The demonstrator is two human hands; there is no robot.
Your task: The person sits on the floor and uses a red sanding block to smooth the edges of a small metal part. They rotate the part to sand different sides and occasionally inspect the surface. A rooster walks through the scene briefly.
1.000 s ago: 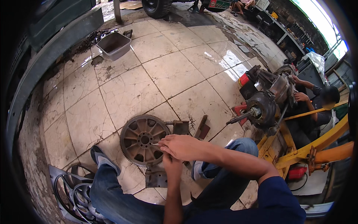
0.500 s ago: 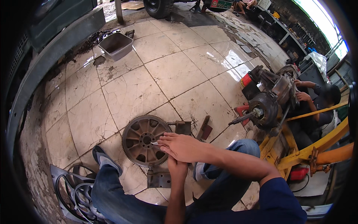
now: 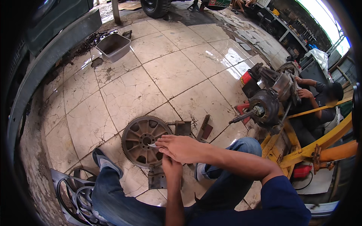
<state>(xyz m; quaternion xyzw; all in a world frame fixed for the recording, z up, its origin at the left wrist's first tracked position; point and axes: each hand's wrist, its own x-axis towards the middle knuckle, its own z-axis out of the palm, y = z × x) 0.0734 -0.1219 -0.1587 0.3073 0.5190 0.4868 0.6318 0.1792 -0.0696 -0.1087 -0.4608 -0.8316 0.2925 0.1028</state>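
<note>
A rusty toothed flywheel [image 3: 132,132] lies on the floor between my feet, propped on metal blocks. My right hand [image 3: 181,147] is over its right side, palm down, fingers close together and bent round. A small whitish pointed thing [image 3: 152,145] sticks out from under those fingertips toward the hub; its kind is unclear. Directly beneath the right hand, my left hand [image 3: 172,168] is curled, its fingertips mostly hidden. A metal bracket [image 3: 157,181] sits under the flywheel's near edge, and another metal block [image 3: 183,128] is beside its right rim.
A grey plastic basin [image 3: 114,48] stands far left. To the right, a co-worker [image 3: 320,98] handles a large gearbox assembly [image 3: 264,105] near a yellow metal frame [image 3: 294,154]. Gaskets and rings [image 3: 77,192] lie at lower left. A flat bar [image 3: 203,126] rests beyond my right foot.
My left hand has shifted slightly leftward under the right one. The right hand stays over the flywheel with the whitish thing. The whole view has moved a little.
</note>
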